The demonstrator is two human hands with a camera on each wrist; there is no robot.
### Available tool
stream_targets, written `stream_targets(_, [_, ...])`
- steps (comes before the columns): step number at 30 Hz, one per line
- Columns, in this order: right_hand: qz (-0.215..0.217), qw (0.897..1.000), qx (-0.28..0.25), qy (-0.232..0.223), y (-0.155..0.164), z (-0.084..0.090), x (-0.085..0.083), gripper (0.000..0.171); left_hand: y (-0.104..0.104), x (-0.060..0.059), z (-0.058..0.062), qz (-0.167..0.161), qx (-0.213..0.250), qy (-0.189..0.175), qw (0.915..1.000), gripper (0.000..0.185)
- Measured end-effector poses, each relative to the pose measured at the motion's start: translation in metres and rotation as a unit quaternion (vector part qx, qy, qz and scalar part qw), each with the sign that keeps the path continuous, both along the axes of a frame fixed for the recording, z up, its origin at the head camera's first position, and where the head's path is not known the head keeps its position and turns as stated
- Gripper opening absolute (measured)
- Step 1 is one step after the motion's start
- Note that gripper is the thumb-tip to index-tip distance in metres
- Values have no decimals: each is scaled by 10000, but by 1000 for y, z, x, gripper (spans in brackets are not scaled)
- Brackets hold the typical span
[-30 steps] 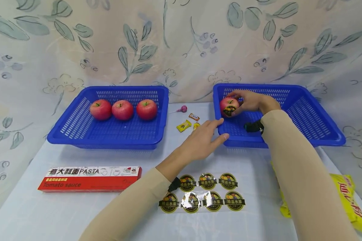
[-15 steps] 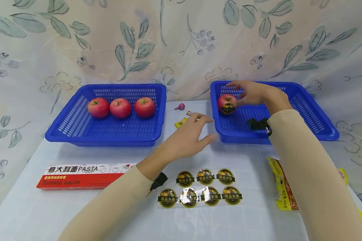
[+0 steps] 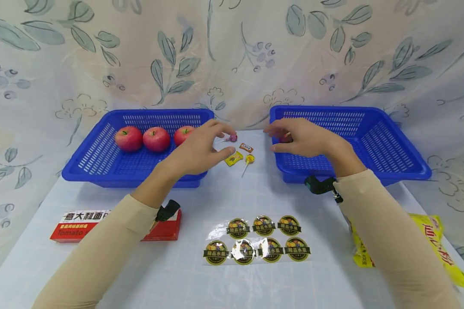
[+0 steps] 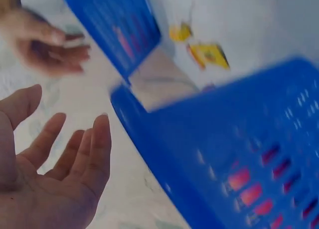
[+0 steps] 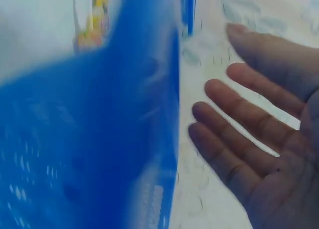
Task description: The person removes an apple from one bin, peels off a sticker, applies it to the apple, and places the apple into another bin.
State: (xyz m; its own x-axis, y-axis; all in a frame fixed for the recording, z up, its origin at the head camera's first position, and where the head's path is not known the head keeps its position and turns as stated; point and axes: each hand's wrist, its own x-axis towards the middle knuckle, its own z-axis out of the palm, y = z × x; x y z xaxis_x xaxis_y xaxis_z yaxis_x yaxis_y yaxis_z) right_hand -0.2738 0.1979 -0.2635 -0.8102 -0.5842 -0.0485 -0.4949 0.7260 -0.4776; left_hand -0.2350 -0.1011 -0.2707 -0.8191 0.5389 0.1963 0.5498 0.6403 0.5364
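Observation:
My left hand (image 3: 196, 148) hovers over the right rim of the left blue basket (image 3: 139, 171), fingers relaxed and holding nothing. Behind it, the rightmost of three red apples (image 3: 183, 134) is partly covered; the others, a middle apple (image 3: 156, 139) and a left apple (image 3: 129, 138), show whole. My right hand (image 3: 307, 139) is above the left end of the right blue basket (image 3: 394, 159), its palm bare in the right wrist view. Most of a red apple (image 3: 285, 137) in that basket is hidden by this hand. Both hands' fingers are spread in the wrist views.
Between the baskets lie a yellow lollipop (image 3: 249, 159), a pink lollipop (image 3: 233, 138), a yellow candy (image 3: 233, 159) and an orange-brown candy (image 3: 246, 147). A sheet of round fruit stickers (image 3: 264, 226) lies in front. A pasta box (image 3: 166, 229) and yellow packets (image 3: 433, 234) flank it, partly under the sleeves.
My right hand has come off the stickered apple and moved slightly left and nearer. My left hand has left the right basket's rim and swung left to the left basket.

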Motion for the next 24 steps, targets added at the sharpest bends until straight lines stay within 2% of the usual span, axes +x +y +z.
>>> stream_targets(2, [231,9993,-264,155,-8,-7,6,43,-7,-9,4,192,-176,-83,9996,44])
stream_targets(4, [511,9967,-626,115,-15,-14,12,39,-16,-17,9,294,-348,-196,9988,47])
stream_targets(8, [842,9865,-1358,-354,-35,-31,23,34,-33,-36,18,296,-596,-496,9965,50])
stream_targets(12, [887,9765,-1827,-726,-56,-45,33,27,-50,-55,32,266,-779,-828,9932,54])
stream_targets(17, [840,9688,-2177,-839,-75,-51,40,23,-71,-72,46,395,-885,-1123,9889,61])
stream_targets(20, [789,9678,-2241,-827,-85,-53,42,25,-80,-79,46,527,-883,-1262,9867,68])
stream_targets(24, [758,9658,-2290,-945,-102,-61,41,26,-96,-86,38,707,-840,-1419,9838,75])
